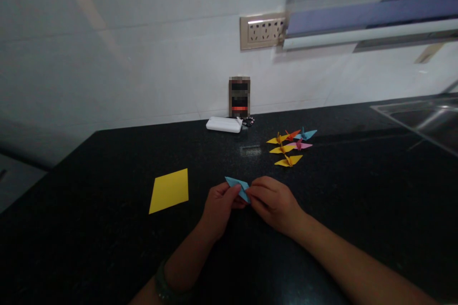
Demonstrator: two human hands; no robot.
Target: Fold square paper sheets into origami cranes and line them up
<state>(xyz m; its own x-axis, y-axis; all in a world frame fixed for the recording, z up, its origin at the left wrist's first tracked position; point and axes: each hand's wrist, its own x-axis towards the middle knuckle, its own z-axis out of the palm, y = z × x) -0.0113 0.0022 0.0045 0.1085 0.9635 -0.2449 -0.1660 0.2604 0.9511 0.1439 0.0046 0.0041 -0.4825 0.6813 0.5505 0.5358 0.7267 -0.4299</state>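
Observation:
A folded piece of blue origami paper [236,183] is held between both hands just above the dark countertop. My left hand [222,202] pinches it from the left, thumb on top and fingers underneath. On its right side my right hand [274,200] grips the edge with thumb and fingertips, which cover part of the folds. Left of my hands lies a sheet of yellow paper [169,190]. Beyond my right hand stand several folded paper cranes: a yellow crane [288,161] nearest, with a pink crane [300,145], an orange crane [293,135] and a blue crane [305,134] behind.
A white rectangular device [224,124] with a beaded strap [248,121] lies by the wall. Behind it a pixelated dark object [239,96] leans upright. A wall socket [263,32] is above, and a metal sink [422,116] is set into the black countertop [107,162] at right.

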